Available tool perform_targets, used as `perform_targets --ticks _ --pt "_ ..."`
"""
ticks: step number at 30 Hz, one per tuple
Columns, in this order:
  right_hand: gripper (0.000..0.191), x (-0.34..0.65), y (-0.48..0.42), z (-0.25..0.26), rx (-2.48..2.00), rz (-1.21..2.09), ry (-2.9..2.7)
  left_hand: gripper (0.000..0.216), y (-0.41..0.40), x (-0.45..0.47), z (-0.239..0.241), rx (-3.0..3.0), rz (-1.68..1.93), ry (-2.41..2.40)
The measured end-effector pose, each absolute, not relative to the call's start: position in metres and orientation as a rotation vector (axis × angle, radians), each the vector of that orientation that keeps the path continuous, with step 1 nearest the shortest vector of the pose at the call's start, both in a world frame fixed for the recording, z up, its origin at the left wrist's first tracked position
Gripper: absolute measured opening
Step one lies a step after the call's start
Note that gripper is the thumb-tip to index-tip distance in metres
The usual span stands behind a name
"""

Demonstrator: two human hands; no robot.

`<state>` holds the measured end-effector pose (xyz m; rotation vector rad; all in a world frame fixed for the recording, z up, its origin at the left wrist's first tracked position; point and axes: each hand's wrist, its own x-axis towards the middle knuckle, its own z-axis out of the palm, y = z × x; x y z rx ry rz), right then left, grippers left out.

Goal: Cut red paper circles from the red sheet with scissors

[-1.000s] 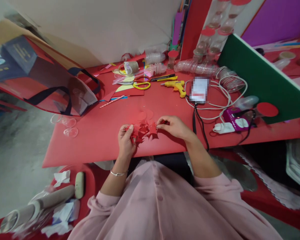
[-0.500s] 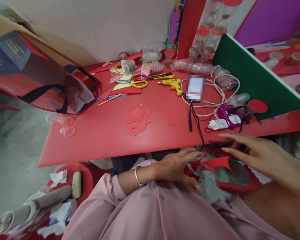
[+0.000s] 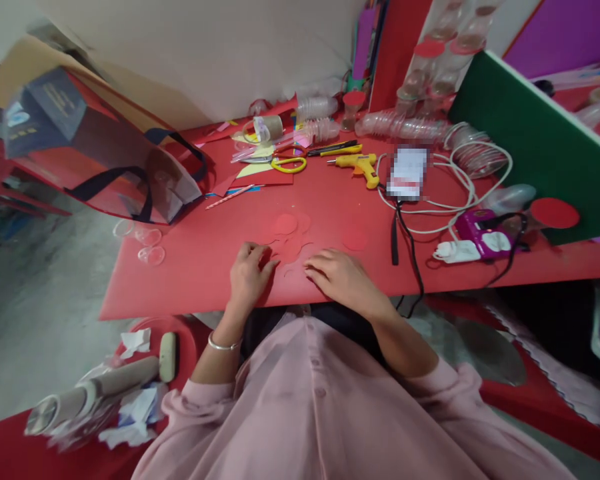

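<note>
My left hand rests at the near side of the red table, its fingers half bent and apart, at the left edge of a loose pile of red paper circles. Across from it, my right hand lies low over the table with fingers stretched towards the pile. Neither hand shows anything in its grasp. Thin curved paper slivers lie between the hands and the pile. A single red paper circle sits apart, just beyond my right hand.
Farther back lie scissors, a yellow glue gun, a phone and a coiled white cable. A purple power strip is at right, before a green board. Clear plastic lids and a bag stand left.
Both hands have moved left and forward, from above the chair with red paper scraps to the table by the paper circles. The view has shifted slightly, and those scraps are out of sight.
</note>
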<state>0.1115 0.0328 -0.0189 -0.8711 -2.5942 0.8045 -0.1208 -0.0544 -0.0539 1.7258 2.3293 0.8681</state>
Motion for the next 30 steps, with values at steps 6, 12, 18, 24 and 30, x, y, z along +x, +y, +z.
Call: perform_targets --ticks 6,12,18,24,30 --pt "0.018 0.092 0.032 -0.022 -0.867 0.767 -2.645 0.015 -0.047 -0.122 -0.060 1.757 0.930 2.277" --pt "0.020 0.086 0.029 -0.028 -0.925 0.731 -2.530 0.018 -0.056 -0.117 -0.062 1.688 1.063 2.280" --pt "0.018 0.053 0.039 -0.035 -1.017 0.607 -2.636 0.017 -0.067 -0.121 -0.068 1.619 1.149 2.315" --pt "0.014 0.038 0.052 -0.047 -1.135 0.638 -2.636 0.019 -0.061 -0.142 -0.064 1.603 0.966 2.443" --pt "0.014 0.044 0.055 -0.040 -1.085 0.765 -2.557 0.015 -0.050 -0.141 -0.052 1.618 0.686 2.532"
